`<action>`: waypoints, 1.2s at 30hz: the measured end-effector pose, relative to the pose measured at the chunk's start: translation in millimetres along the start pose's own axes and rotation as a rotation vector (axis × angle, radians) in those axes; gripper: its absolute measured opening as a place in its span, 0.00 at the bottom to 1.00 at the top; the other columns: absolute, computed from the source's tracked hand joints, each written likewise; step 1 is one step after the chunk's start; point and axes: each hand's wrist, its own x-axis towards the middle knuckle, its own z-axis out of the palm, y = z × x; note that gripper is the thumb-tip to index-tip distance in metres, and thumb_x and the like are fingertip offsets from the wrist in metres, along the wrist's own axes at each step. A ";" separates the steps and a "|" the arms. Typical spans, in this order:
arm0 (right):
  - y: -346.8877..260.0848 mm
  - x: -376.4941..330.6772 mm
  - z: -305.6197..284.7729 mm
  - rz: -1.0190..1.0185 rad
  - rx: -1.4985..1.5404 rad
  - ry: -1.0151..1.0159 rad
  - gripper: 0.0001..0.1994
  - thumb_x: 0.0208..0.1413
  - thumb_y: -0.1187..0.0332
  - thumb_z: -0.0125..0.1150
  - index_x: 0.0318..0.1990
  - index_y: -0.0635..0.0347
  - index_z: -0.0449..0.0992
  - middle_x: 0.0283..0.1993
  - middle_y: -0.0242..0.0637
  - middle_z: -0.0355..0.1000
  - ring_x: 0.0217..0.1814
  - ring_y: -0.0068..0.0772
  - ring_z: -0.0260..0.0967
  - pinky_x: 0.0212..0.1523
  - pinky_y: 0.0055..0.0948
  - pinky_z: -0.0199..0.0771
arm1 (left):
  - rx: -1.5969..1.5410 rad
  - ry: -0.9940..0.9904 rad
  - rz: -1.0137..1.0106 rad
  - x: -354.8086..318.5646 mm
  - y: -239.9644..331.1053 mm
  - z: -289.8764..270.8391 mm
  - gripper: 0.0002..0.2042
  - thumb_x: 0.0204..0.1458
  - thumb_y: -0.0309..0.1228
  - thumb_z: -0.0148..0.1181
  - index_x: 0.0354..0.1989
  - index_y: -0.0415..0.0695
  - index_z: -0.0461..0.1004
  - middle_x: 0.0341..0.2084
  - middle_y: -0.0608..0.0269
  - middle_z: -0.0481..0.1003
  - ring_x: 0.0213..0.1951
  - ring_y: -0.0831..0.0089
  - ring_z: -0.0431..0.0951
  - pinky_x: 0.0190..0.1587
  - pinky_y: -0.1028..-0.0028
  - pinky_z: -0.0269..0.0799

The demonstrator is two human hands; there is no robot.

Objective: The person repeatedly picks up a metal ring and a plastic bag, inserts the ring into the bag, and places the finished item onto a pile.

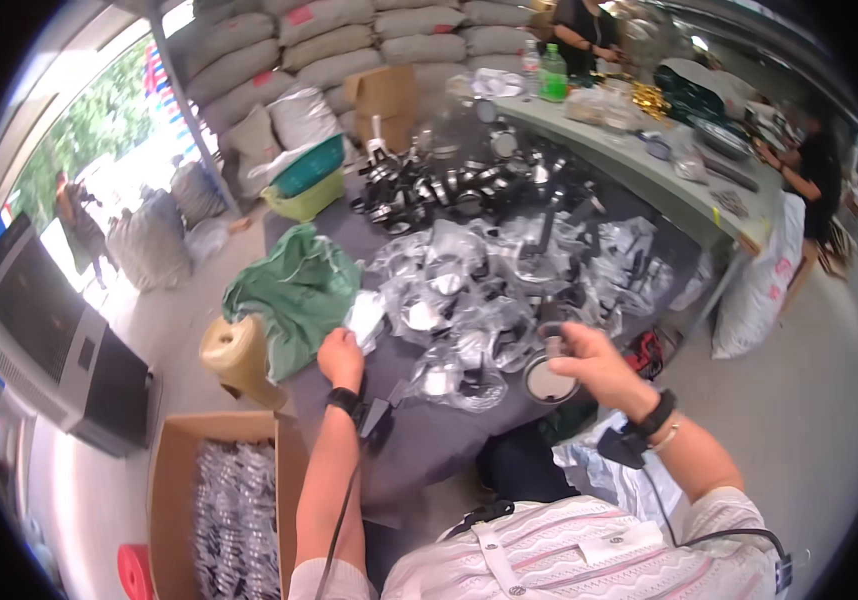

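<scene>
On a clock laid over the view, the right hand (599, 368) grips a round-faced, dark-rimmed piece (551, 381) at 4 o'clock, above the worktop (414, 450). The left hand (341, 360) is curled at 8 o'clock, beside pale plastic film (366, 317). A steady hold by the rim, fingertips off the pale face, seems best; the film looks flimsy, so parting it gently from one edge should avoid tears. Wrapped pieces (449, 285) crowd the centre toward 1 o'clock.

Whether the left fingers pinch the film, I cannot tell. The right fingers hide part of the piece; the dark heap (459, 185) at 12 o'clock blurs together.
</scene>
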 end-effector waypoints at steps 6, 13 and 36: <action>81.6 5.5 3.5 -0.007 -0.152 0.328 0.27 0.44 0.76 0.63 0.53 0.69 0.61 0.41 0.37 0.70 0.41 0.25 0.68 0.41 0.24 0.70 | -0.133 -0.108 -0.113 8.8 -1.8 -0.7 0.08 0.41 0.31 0.58 0.26 0.40 0.78 0.24 0.51 0.77 0.29 0.55 0.76 0.35 0.64 0.70; 59.8 -4.2 14.4 -0.283 -1.174 0.448 0.40 0.35 0.63 0.70 0.58 0.68 0.57 0.58 0.52 0.58 0.59 0.48 0.57 0.57 0.43 0.57 | -0.265 -0.107 -0.204 -1.0 -8.5 -18.6 0.08 0.37 0.31 0.64 0.24 0.39 0.78 0.20 0.54 0.77 0.26 0.61 0.77 0.33 0.68 0.70; 10.0 13.0 -18.4 -0.592 -1.648 -0.424 0.15 0.36 0.72 0.62 0.36 0.63 0.71 0.36 0.37 0.68 0.40 0.43 0.63 0.42 0.33 0.67 | -0.701 -0.087 -0.255 -32.7 6.4 -64.7 0.08 0.39 0.23 0.62 0.20 0.36 0.68 0.15 0.68 0.68 0.18 0.79 0.63 0.23 0.75 0.61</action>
